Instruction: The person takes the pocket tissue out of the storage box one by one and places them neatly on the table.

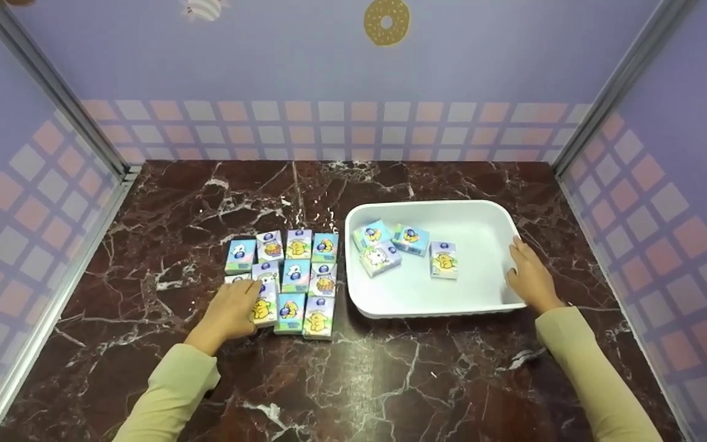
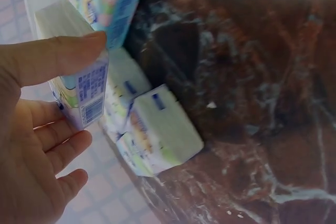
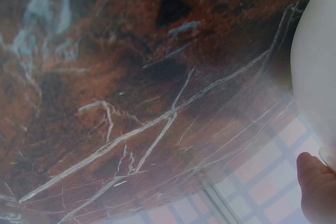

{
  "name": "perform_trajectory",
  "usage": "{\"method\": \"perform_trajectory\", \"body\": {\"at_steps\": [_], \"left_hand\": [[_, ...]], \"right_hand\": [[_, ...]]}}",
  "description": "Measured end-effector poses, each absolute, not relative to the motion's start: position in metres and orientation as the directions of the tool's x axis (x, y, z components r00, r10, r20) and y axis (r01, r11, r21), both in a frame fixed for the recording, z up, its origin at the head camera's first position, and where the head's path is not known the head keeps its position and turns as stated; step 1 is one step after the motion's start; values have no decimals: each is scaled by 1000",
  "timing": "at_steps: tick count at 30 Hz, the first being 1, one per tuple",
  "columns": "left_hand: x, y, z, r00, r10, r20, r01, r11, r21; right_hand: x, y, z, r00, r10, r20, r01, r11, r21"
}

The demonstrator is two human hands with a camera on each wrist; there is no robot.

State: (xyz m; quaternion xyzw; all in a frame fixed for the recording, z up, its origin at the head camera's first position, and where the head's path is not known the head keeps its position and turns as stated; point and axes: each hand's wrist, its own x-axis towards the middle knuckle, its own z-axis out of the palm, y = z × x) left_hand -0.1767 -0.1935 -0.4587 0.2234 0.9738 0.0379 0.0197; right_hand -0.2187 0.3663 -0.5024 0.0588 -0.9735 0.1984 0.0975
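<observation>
My left hand (image 1: 231, 307) pinches a lilac tissue pack (image 1: 264, 311) with a yellow cartoon figure, at the near left of a group of packs. In the left wrist view, its thumb lies over one side of that pack (image 2: 90, 95), the fingers on the other. Several more lilac and blue tissue packs (image 1: 296, 276) lie close together around it. On the right, my right hand (image 1: 531, 276) grips the right rim of a white plastic tray (image 1: 482, 294). A few tissue packs (image 1: 444, 260) lie inside, mostly toward the tray's left.
The tray and packs stand on a dark red marbled tabletop (image 1: 384, 380). Purple panels with pink and white checks enclose the back (image 1: 304, 67) and both sides. The row of packs nearest the tray sits just beside its left wall.
</observation>
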Motion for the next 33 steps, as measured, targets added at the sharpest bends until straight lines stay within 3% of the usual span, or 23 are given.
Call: {"method": "perform_trajectory", "body": {"at_steps": [7, 20, 33], "left_hand": [[-176, -199, -461, -914, 400, -66, 398, 916, 45], [-170, -196, -460, -904, 385, -187, 369, 923, 112], [-170, -199, -470, -913, 367, -178, 360, 930, 75]], "right_hand": [[-221, 365, -500, -979, -62, 193, -134, 914, -384], [-219, 364, -503, -982, -63, 177, -130, 909, -395], [-218, 366, -503, -976, -71, 207, -147, 912, -382]]}}
